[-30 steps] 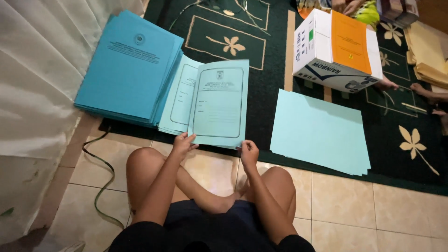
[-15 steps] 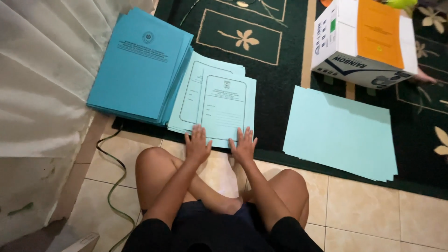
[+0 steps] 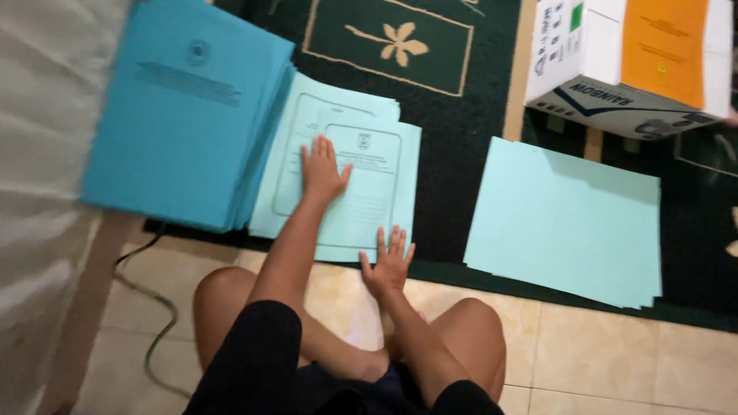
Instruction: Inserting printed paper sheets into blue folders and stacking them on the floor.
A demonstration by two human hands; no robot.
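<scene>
A small pile of pale turquoise printed paper covers [image 3: 361, 192], each with a framed text block and a small emblem at the top, is laid on the dark green patterned carpet [image 3: 453, 115], its near edge reaching the seam where the carpet meets the cream floor tiles [image 3: 600, 361]. The left hand [image 3: 321, 167] is pressed flat on the upper left part of the top cover, fingers stretched out and together, nothing gripped. The right hand [image 3: 389, 265] is laid flat with fingers spread on the lower right corner of the same pile, also gripping nothing.

Just to the left, a thicker stack of deeper blue printed card folders [image 3: 184, 115] is seen, overlapping the left edge of the pale pile. To the right, apart from the pile across a strip of bare carpet, a stack of plain pale turquoise sheets [image 3: 569, 219] is spread on the carpet, slightly fanned at its far end. Behind those sheets a white cardboard box [image 3: 600, 77] is placed, with an orange sheet [image 3: 665, 46] lying against its top face.

A cream flower motif inside a gold-lined rectangle is woven into the carpet beyond the pile. The person's bare knees and black shorts are seen at the bottom, on the tiles. A dark cable [image 3: 150, 307] is trailed over the tiles at the left, beside white fabric [image 3: 38, 192].
</scene>
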